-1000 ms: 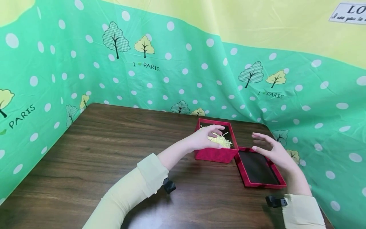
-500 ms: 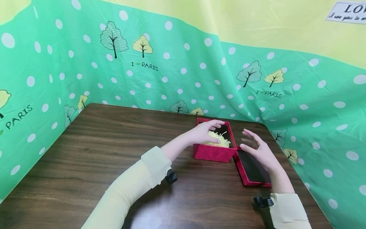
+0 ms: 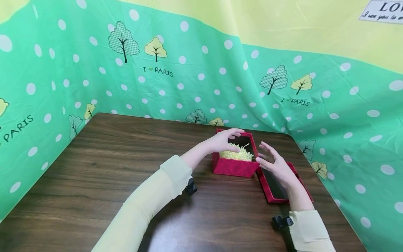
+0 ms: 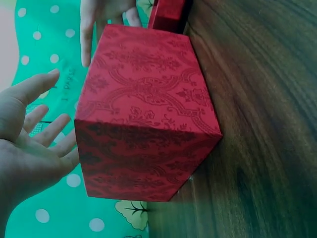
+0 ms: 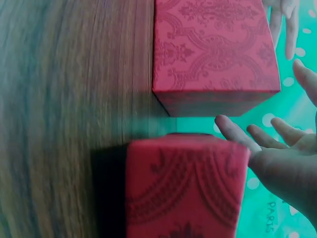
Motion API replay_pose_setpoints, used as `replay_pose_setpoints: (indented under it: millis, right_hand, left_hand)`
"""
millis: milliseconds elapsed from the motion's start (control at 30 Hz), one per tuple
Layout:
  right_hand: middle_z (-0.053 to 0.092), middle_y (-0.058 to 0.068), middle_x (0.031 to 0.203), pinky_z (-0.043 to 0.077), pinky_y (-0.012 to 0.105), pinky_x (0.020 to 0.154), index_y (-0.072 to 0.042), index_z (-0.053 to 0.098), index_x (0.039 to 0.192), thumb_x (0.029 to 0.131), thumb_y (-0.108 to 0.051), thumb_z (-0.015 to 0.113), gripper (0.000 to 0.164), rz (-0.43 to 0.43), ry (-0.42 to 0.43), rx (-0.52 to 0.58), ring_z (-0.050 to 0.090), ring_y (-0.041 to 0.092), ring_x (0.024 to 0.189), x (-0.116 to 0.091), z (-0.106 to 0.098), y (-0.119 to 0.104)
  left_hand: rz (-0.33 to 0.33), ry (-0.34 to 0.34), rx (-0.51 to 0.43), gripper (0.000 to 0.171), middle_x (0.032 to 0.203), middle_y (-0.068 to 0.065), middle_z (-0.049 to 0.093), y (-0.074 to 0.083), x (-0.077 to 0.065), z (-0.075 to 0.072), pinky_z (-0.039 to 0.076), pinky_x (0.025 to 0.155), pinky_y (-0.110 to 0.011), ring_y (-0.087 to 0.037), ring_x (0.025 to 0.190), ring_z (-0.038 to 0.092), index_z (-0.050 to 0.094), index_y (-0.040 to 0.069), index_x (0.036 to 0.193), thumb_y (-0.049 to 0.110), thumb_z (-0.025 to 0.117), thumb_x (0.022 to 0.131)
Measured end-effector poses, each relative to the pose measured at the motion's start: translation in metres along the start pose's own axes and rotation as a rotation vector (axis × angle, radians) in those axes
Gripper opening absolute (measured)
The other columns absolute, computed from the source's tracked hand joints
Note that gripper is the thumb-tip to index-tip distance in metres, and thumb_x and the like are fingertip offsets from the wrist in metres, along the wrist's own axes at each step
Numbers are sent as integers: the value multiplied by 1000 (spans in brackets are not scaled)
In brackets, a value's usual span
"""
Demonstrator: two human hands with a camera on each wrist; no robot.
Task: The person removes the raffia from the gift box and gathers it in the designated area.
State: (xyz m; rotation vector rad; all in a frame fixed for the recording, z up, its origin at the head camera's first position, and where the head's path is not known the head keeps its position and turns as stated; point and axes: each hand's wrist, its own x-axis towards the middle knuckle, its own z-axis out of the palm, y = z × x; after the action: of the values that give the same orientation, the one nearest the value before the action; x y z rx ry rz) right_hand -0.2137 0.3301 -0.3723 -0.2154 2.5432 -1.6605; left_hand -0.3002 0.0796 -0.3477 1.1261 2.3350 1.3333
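Note:
A red box (image 3: 234, 168) stands open-topped on the table, pale yellow shredded paper (image 3: 236, 154) lying inside. Over its left rim is my left hand (image 3: 223, 141), fingers spread and loosely bent, gripping nothing. My right hand (image 3: 277, 167) hovers by the box's right side, above the red lid (image 3: 267, 190), its fingers also apart and holding nothing. That lid lies with its dark inside facing up, partly hidden under the right hand and forearm. The left wrist view shows the box's patterned outer wall (image 4: 148, 79); whether any fingertip touches the box I cannot tell.
The dark wood table (image 3: 126, 168) stretches out to the left and front. A green and yellow printed cloth (image 3: 189, 63) hangs behind it and along both sides. Each wrist carries a small black camera, such as the right one (image 3: 281, 222).
My right hand has moved left, from over the lid's far part to beside the box. The left hand has shifted slightly left and back. Box and lid stay in place.

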Motion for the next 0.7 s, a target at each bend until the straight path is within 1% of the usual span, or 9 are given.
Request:
replay_pose_setpoints:
  millis: [67,167,267,333,433,533,633,700]
  right_hand:
    - [18,16,155,49,23,89,-21,14,152,93,-26,59,74,17,-9,2,29,40,136,1,2,0]
    - [17,16,155,47,35,96,-21,11,153,93,-29,59,77,41,-20,-11,27,41,137,2,5,-1]
    - [16,16,155,41,50,101,-20,9,153,93,-29,59,78,59,-30,-7,23,43,138,4,8,-1]
    - [15,15,155,36,56,102,-20,9,153,93,-28,58,78,72,-34,5,20,43,139,5,9,-1]
    - [14,16,155,34,58,103,-19,8,153,93,-27,58,79,88,-36,13,18,44,139,7,9,0]
    - [14,16,155,36,58,101,-19,8,153,92,-29,60,80,92,-36,-13,20,43,138,8,10,2]
    - [15,17,155,40,56,99,-18,10,153,92,-31,60,80,78,-40,-55,23,42,137,9,10,3]
    - [16,17,155,42,54,97,-19,12,152,92,-30,60,78,73,-40,-75,25,41,136,9,11,4]
  left_hand:
    - [-7,-11,-2,71,141,-5,47,-2,3,-1,42,101,-31,-21,130,44,37,13,144,17,73,83]
    - [-14,-33,0,72,142,-6,45,-6,8,-2,41,103,-32,-23,131,42,36,14,144,17,73,83]
    - [-21,-50,0,72,143,-8,44,-11,12,-5,40,104,-33,-24,133,41,36,14,145,17,73,83]
    - [-22,-61,-1,71,144,-9,43,-13,15,-8,39,105,-32,-24,133,40,35,14,144,16,72,83]
    - [-17,-78,10,71,144,-9,44,-15,18,-12,38,106,-33,-24,133,40,35,14,144,14,71,84]
    - [-7,-110,26,70,144,-9,43,-15,21,-14,37,107,-35,-24,134,39,35,13,144,13,71,84]
    - [-10,-141,41,70,144,-7,43,-16,23,-14,37,107,-35,-23,134,38,36,13,144,12,71,84]
    - [-11,-161,58,69,143,-6,43,-18,25,-14,37,107,-35,-22,134,39,37,14,143,12,71,83]
